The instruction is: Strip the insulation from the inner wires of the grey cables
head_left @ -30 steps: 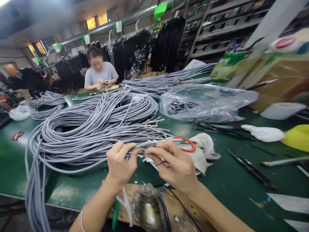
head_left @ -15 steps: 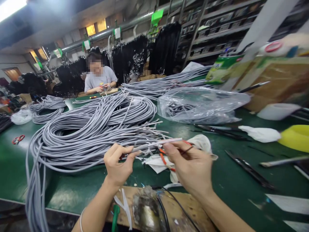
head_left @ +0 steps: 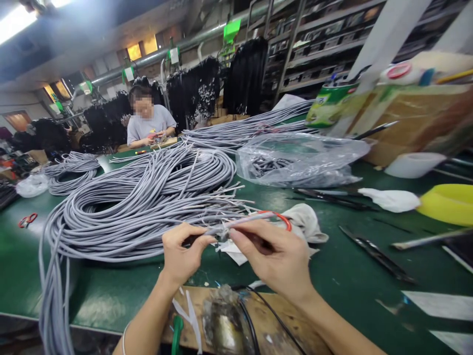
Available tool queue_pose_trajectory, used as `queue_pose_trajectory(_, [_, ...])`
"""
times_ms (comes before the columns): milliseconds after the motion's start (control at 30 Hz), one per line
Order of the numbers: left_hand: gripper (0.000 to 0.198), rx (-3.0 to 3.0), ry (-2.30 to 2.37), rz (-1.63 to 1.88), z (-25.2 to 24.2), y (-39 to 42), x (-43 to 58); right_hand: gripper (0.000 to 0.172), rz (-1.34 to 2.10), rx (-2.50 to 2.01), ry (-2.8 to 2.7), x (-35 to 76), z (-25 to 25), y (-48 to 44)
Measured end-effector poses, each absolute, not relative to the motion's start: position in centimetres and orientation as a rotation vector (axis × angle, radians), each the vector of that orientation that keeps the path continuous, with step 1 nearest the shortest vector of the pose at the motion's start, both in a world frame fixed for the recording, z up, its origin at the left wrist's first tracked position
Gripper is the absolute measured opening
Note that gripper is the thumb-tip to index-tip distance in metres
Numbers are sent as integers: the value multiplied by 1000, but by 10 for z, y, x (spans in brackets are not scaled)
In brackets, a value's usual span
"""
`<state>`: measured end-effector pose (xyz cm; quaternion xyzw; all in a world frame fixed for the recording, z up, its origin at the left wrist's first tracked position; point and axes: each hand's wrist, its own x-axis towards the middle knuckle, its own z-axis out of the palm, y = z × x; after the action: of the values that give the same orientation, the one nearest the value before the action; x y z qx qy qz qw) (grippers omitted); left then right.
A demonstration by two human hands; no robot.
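Note:
My left hand (head_left: 183, 254) pinches the end of a grey cable (head_left: 218, 229) between thumb and fingers. My right hand (head_left: 275, 259) is closed around red-handled scissors (head_left: 281, 219), whose loop shows above the knuckles, with the fingertips at the cable's stripped tip. Thin pale inner wires stick out past the right hand. The cable belongs to a big coil of grey cables (head_left: 140, 207) lying on the green table (head_left: 340, 276) just beyond my hands.
A clear plastic bag (head_left: 299, 160) lies at mid right, with black tools (head_left: 373, 251), a white rag (head_left: 308, 224) and a yellow item (head_left: 447, 202) to the right. Another person (head_left: 150, 121) sits at the far side. Red scissors (head_left: 26, 220) lie at the left. A wooden board (head_left: 229, 315) sits at the near edge.
My right hand has moved left, back to the cable tip beside my left hand, after pulling away to the right half a second ago.

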<state>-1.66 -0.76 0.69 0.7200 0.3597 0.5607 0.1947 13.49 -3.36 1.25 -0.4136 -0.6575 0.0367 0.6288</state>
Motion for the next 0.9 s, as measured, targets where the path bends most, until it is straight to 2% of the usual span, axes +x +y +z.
queue_pose_trajectory(333, [26, 2012, 1127, 1419, 12, -14, -16, 13, -485, -952, -1484, 133, 5, -36])
queue_pose_trajectory(567, [16, 2275, 1019, 1339, 10, -16, -11, 12, -531, -951, -1508, 134, 5, -34])
queue_pose_trajectory(767, [19, 2193, 1021, 1303, 8, -16, -9, 13, -658, -968, -1451, 133, 3, -37])
queue_pose_trajectory(900, [20, 2046, 1068, 1304, 9, -17, -9, 11, -322, -927, -1399, 132, 5, -35])
